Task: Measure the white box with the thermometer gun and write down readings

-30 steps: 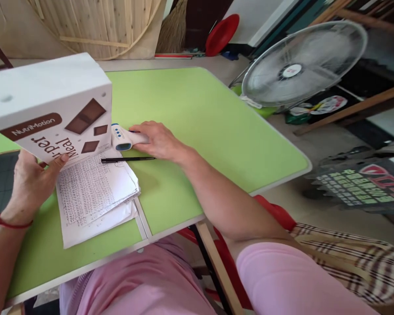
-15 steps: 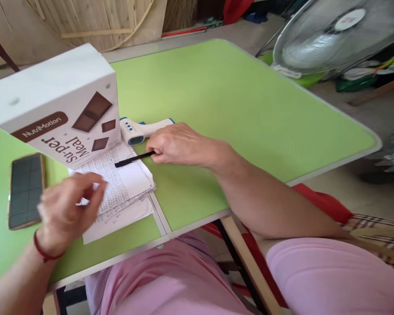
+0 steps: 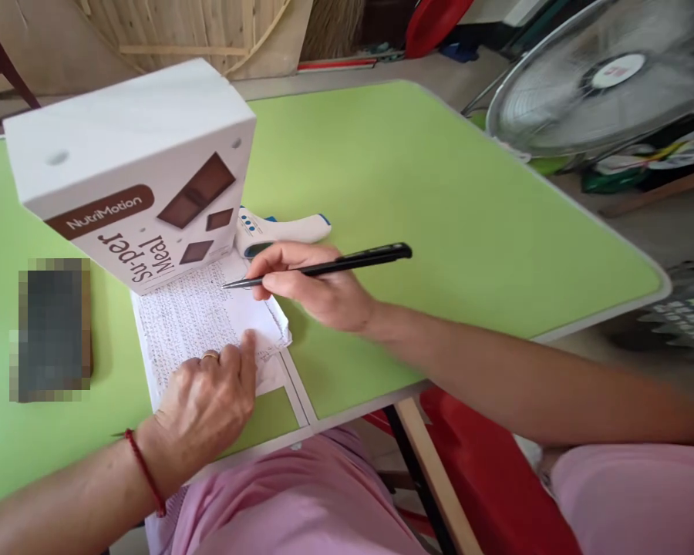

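Note:
Between the thumb and fingers of my right hand (image 3: 318, 289) is a black pen (image 3: 352, 260). Its silver tip points left, at or just above the handwritten sheets (image 3: 190, 324); I cannot tell whether it touches. My left hand (image 3: 213, 393) rests on the lower part of the paper, palm down, index finger stretched out, holding nothing. A ring and a red cord bracelet show on it. Behind the paper stands a white NutriMotion box (image 3: 144, 193), its lower edge at the top of the sheets. Just beyond my right hand lies a white and blue infrared thermometer (image 3: 301, 229), partly hidden.
The green table (image 3: 439, 200) has a pale edge and a seam near my body. A pixelated dark phone-shaped object (image 3: 52, 331) lies left of the box. A large fan (image 3: 601, 77) stands past the table at right. Beneath my right arm is a red seat (image 3: 486, 462).
My right hand has turned, bringing the pen from palm-down to a writing hold with its tip bared. My left hand has come down rightward onto the paper. The view has shifted slightly.

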The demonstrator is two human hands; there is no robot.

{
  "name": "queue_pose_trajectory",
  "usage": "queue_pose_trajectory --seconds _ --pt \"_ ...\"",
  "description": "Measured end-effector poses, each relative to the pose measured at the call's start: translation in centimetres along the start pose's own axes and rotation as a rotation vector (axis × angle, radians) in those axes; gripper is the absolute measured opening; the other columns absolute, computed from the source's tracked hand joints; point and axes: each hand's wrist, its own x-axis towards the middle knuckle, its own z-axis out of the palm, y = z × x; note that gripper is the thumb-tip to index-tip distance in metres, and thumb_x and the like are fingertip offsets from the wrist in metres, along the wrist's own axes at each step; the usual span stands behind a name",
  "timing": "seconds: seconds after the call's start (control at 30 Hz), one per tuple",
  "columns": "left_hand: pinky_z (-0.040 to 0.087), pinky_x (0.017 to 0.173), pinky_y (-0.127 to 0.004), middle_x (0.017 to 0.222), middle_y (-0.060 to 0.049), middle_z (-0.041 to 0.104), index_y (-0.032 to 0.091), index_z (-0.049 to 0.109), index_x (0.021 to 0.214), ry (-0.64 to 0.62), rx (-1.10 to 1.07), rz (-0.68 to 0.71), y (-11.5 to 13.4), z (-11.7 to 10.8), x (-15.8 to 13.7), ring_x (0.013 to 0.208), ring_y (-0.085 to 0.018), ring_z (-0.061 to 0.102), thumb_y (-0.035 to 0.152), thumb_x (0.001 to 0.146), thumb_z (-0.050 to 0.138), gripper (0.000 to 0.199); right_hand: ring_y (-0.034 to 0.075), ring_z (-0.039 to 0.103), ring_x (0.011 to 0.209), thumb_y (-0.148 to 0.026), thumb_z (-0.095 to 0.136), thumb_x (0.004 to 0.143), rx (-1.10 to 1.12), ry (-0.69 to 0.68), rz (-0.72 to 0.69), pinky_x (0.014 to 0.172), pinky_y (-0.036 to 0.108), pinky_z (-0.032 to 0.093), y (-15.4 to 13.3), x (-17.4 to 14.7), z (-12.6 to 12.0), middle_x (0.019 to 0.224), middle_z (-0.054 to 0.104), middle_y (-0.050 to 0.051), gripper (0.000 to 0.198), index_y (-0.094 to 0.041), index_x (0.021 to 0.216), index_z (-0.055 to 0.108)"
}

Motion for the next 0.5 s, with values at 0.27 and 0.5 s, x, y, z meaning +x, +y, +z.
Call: queue_pose_trajectory --seconds 0.27,0.5 --pt "0.048 0.04 -0.024 0.091 -0.013 0.067 0.006 0.066 0.11 -0.007 0.066 0.03 0.5 -0.8 0.3 0.055 -0.015 0.059 0.001 0.081 0.038 0.04 0.006 0.038 0.046 -0.018 0.06 0.069 -0.098 0.221 -0.041 0.043 0.022 0.032 2.8 -0.5 1.5 0.054 0.048 -0.007 0.011 -0.021 0.068 0.05" --pt "0.048 0.041 -0.024 0.123 -0.025 0.063 0.003 0.061 0.121 -0.012 0.026 -0.022 0.7 -0.9 0.3 0.058 -0.016 0.061 0.0 0.079 0.038 0.048 0.007 0.041 0.048 -0.011 0.056 0.075 -0.215 0.213 -0.267 0.045 0.022 0.034 3.6 -0.8 1.8 0.056 0.047 -0.007 0.017 -0.021 0.065 0.045"
